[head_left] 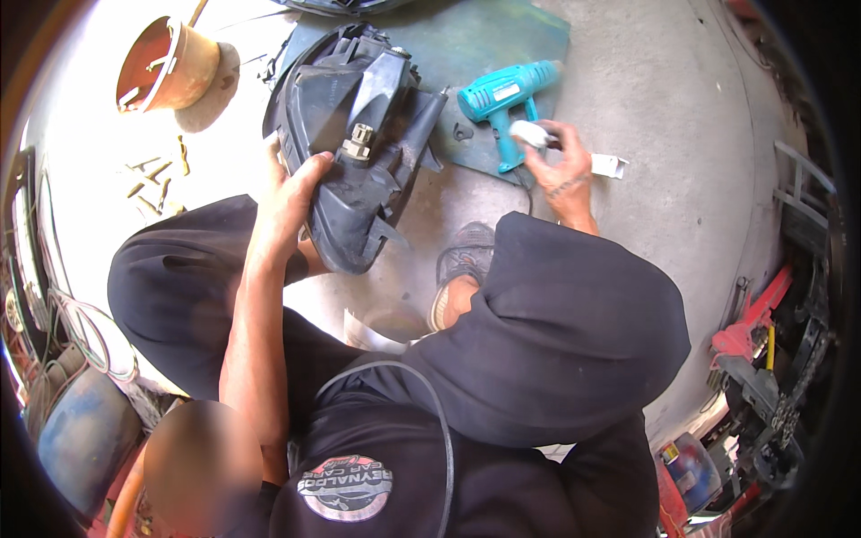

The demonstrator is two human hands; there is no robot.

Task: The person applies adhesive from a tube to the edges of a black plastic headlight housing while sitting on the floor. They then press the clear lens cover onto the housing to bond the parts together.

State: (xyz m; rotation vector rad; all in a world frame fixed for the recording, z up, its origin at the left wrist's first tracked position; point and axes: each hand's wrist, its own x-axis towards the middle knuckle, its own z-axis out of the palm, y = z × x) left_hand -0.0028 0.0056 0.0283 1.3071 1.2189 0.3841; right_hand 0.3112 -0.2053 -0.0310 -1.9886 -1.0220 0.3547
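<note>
My left hand (291,193) grips the near left edge of a black car headlight housing (336,215), thumb on its back face. The housing is tilted up, with a pale bulb socket (359,142) in its back. My right hand (562,170) is closed on a small white rounded thing (533,134), whose kind I cannot make out. Just left of that hand, a teal heat gun (502,94) lies on a worn dark green board (439,49). A white strip-like piece (610,166) shows on the floor beside my right wrist.
A brown bucket (193,72) stands at the far left, with several small tools (157,184) on the floor nearer me. A white container (368,330) sits between my legs. Cables (85,327) run along the left side. Red and black parts (758,332) crowd the right edge.
</note>
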